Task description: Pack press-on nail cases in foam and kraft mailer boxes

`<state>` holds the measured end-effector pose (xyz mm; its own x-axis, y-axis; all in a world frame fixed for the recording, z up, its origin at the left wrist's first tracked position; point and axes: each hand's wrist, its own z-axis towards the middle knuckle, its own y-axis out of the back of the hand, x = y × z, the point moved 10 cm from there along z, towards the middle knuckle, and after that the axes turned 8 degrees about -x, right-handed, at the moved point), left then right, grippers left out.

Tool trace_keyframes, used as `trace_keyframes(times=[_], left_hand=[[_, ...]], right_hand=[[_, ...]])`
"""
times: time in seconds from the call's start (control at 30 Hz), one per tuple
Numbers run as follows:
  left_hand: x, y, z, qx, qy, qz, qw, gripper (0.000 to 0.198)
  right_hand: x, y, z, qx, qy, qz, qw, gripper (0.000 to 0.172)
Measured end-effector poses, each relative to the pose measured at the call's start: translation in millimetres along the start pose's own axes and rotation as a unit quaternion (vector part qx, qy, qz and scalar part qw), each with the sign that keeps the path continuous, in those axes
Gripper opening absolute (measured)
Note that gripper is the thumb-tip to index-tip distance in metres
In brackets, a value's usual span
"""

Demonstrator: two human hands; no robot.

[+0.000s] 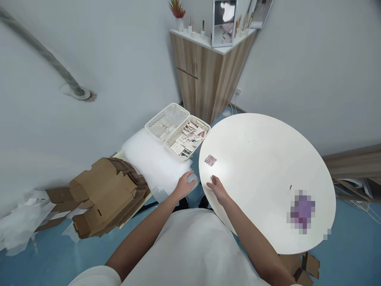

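My left hand (184, 184) hovers near the right end of a stack of white foam sheets (151, 159). Its thumb and fingers are apart, with nothing between them. Over the left edge of a round white table (256, 171) is my right hand (218, 187), also holding nothing, fingers parted. Just beyond it on the table lies a small patterned purple and white piece (210, 160), too small to name surely. Past the foam, two white plastic baskets (187, 137) stand side by side; the right one holds many small printed cards, the left some clear packets.
Flattened brown cardboard boxes (104, 190) are stacked at the left. A blurred-out purple item (303, 210) and a tiny dark bit (291, 187) lie on the table's right side. A wooden corner cabinet (205, 71) with a framed mirror (224, 24) stands behind.
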<state>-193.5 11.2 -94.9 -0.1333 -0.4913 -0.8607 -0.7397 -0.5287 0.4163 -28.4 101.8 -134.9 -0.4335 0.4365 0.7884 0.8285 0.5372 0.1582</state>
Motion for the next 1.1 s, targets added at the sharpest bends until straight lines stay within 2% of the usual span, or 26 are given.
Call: trace_keyframes(times=[0.17,0.27,0.37,0.6,0.73,0.83,0.97,1.1], left_hand=[[10.4,23.5,-2.6,0.023,0.011,-0.01,1.0,0.036],[15.3,43.0,-2.2,0.025,0.006,-0.011,1.0,0.035],[20.1,62.1,-1.3,0.024,-0.006,-0.017,1.0,0.035],[26.8,108.2,3.5,-0.003,-0.035,-0.033,0.999,0.036],[25.4,131.4,12.6,-0.017,-0.045,-0.038,0.998,0.037],[25.0,141.5,21.7,-0.025,-0.044,-0.048,0.998,0.038],[24.2,150.7,35.2,-0.029,-0.039,-0.055,0.997,0.037],[23.9,168.9,59.0,-0.048,-0.031,-0.029,0.998,0.039]], right_hand=[[-3.9,-2.7,0.7,-0.007,0.008,-0.016,1.0,0.065],[2.8,-5.4,-1.4,-0.056,0.028,-0.043,0.997,0.064],[15.7,-20.8,-7.4,-0.092,0.074,-0.056,0.991,0.061],[53.3,-94.0,-21.4,-0.037,0.171,-0.065,0.982,0.054],[86.2,-123.7,-25.8,0.003,0.205,-0.074,0.976,0.047],[104.6,-141.8,-24.0,0.05,0.206,-0.092,0.973,0.041],[121.0,-156.1,-7.1,0.088,0.188,-0.115,0.971,0.039],[145.7,-166.0,29.8,0.088,0.182,-0.132,0.97,0.042]])
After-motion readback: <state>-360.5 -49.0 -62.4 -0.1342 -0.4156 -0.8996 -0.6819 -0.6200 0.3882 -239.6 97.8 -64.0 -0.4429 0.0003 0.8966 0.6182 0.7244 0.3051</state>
